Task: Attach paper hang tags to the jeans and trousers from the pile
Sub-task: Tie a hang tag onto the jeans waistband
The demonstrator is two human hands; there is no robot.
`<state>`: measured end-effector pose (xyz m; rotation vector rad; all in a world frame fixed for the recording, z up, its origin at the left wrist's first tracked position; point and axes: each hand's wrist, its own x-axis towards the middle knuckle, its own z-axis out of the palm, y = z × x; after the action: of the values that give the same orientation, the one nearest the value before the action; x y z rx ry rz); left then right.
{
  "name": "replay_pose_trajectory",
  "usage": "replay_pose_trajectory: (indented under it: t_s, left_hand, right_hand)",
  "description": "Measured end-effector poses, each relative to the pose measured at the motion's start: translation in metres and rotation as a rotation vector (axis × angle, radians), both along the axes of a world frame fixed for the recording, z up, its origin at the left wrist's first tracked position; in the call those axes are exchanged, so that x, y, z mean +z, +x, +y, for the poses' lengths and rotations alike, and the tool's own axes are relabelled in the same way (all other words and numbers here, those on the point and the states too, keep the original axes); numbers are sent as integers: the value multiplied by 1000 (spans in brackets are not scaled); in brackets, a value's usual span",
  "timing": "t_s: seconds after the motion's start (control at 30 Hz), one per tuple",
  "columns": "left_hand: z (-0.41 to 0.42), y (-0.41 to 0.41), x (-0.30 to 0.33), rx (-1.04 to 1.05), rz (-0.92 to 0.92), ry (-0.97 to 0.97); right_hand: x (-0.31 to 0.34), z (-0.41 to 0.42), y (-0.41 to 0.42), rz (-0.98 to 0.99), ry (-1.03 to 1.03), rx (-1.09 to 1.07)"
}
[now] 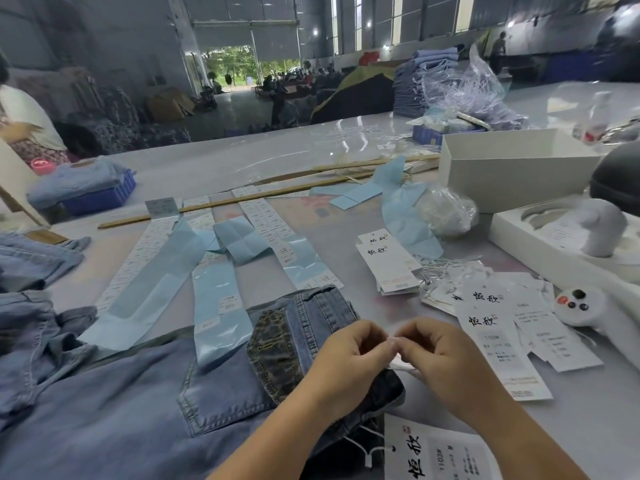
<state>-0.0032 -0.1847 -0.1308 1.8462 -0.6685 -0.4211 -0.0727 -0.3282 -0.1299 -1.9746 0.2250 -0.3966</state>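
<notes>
From the head view, a white string (403,367) is pinched between the left hand (349,362) and right hand (436,358), probably to knot it (the fingertips blur together). Both are held over the waistband of the jeans (138,393), so the hang tag (440,452), just beside that waistband, is kept tethered.

A single wide-angle view from the person's head looks forward and down across the counter (329,237). Both hands (391,355) sit close below the lens at bottom centre, above the jeans (138,393). The far field reaches the hall's open doorway (239,67). Straight lines bow toward the edges.
</notes>
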Motion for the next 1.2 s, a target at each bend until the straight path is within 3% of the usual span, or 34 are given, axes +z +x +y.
replay_pose_trajectory:
  t_s: [0.53, 0.83, 1.0, 1.2]
  left_hand:
    - [6, 10, 7, -61, 164, -43]
    - [22, 13, -3, 5, 362, -356]
    - [22, 11, -4, 25, 377, -401]
    - [19, 8, -2, 31, 380, -385]
  right_hand:
    - [-12, 23, 12, -74, 24, -63]
    - [2, 21, 18, 60, 281, 71]
    - [-11, 24, 12, -47, -75, -188]
    - [-14, 31, 7, -117, -153, -30]
